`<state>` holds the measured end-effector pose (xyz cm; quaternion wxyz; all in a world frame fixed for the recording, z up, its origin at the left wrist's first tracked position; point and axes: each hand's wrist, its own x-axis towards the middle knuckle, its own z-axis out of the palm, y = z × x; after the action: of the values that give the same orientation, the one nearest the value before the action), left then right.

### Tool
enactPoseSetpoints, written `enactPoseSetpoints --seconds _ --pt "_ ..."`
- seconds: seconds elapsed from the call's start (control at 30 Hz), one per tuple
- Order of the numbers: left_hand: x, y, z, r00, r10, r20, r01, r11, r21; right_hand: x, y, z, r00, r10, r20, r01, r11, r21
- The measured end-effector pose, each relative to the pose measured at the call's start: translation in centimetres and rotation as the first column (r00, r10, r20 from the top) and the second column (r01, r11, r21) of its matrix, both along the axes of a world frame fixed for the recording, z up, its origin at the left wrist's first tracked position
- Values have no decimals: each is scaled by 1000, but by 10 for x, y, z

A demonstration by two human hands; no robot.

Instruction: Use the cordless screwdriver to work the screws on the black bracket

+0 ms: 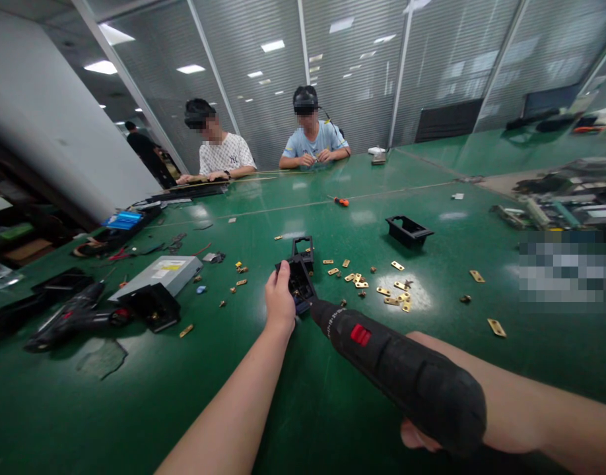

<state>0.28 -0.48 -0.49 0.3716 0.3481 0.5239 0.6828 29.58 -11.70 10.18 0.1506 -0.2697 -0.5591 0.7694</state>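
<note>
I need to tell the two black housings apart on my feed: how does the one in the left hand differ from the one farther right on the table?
The held black housing is gripped by the left hand, with the electric screwdriver tip against it; the loose black housing lies alone, untouched. The held one is tilted; the loose one sits flat, opening upward. Both are black plastic and rest on the green table.

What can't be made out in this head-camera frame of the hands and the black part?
- Right hand: mostly hidden behind the electric screwdriver it grips; only fingertips show.
- Screwdriver bit: hidden where the tip meets the black plastic part held by the left hand.
- Screw inside the part: too small to tell.
- Brass pieces: too small to see their shape clearly.
- Area at the right edge of the green table: blurred out.
</note>
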Motion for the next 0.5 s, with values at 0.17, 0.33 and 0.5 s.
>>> enactPoseSetpoints --seconds 0.17,0.33,0.5 --pt "2 -2 4 999 -9 45 10 999 -34 1 0 -6 999 23 26 -23 1000 16" --pt "4 -3 7 998 10 60 -9 1000 -21 2 0 -3 999 38 33 -39 998 43" --pt "5 -4 7 999 3 49 -1 999 -41 3 1 -6 1000 9 18 -9 1000 -8"
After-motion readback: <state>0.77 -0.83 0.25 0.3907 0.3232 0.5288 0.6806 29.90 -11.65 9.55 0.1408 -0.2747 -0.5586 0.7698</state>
